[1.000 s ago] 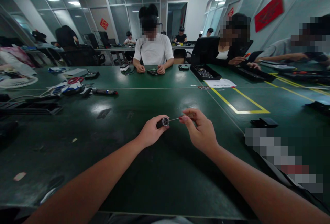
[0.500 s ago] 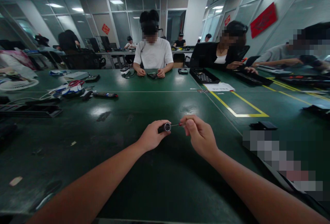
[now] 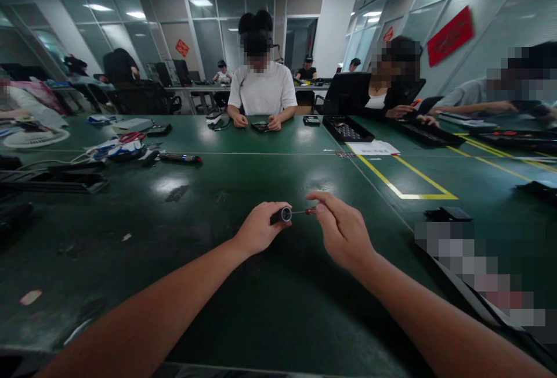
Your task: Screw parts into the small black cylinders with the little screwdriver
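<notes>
My left hand (image 3: 261, 228) is closed around a black cylinder (image 3: 286, 214) with a silver-rimmed round end that faces me; its kind I cannot make out. From the right, the thin shaft of a small screwdriver (image 3: 310, 211) reaches to the cylinder's side. Its handle is red, and my right hand (image 3: 343, 227) grips it between thumb and fingers, with the index finger stretched above. The shaft's tip seems to meet the cylinder, though the exact contact point is too small to see. Both hands are over the green table (image 3: 243, 320).
A dark pen-like tool (image 3: 180, 158) lies at the left, near red-handled scissors (image 3: 131, 137) and gloves. A black tray (image 3: 348, 129) and white paper (image 3: 374, 148) lie ahead right. A black part (image 3: 448, 214) is at my right. A person in white (image 3: 262, 90) works opposite.
The fingers of my right hand have shifted on the screwdriver, the index finger straightening and more of the red handle showing. The left hand keeps its hold; the view has shifted slightly.
</notes>
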`<state>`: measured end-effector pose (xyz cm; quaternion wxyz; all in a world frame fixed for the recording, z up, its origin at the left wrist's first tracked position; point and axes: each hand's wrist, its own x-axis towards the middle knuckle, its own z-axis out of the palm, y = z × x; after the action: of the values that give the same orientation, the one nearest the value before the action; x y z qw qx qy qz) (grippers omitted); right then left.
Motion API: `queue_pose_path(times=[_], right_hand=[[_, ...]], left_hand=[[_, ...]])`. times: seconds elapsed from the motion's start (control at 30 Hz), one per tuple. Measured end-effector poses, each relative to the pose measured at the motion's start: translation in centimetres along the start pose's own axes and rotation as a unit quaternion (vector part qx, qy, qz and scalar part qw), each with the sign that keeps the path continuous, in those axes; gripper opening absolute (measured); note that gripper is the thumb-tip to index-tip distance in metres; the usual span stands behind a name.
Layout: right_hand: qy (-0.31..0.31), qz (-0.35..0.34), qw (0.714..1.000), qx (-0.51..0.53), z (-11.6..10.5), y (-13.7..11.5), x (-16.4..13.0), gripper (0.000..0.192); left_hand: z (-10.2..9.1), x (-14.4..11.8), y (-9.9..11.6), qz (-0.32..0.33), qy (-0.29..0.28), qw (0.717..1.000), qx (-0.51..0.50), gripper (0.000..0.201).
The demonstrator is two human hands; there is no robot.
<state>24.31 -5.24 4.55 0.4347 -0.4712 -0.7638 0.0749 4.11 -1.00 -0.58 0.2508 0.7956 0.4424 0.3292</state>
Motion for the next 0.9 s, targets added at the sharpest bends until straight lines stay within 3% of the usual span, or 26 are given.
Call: queue_pose_path(times=[0.4,0.57,0.9], right_hand=[[-0.053,-0.005,0.998,-0.031,-0.2,-0.6,0.1,0.031],[-0.087,0.03,0.995,-0.041,-0.3,-0.4,0.4,0.032],[-0.126,0.036,0.991,-0.004,0.0,-0.6,0.4,0.034]], left_hand=[[-0.7,-0.1,0.1,-0.001,0.025,1.0,-0.003,0.033],[-1.0,-0.2,0.2,-0.012,0.028,1.0,-0.005,0.032],[-1.1,0.0,-0.3,-0.029,0.04,0.999,-0.013,0.032]])
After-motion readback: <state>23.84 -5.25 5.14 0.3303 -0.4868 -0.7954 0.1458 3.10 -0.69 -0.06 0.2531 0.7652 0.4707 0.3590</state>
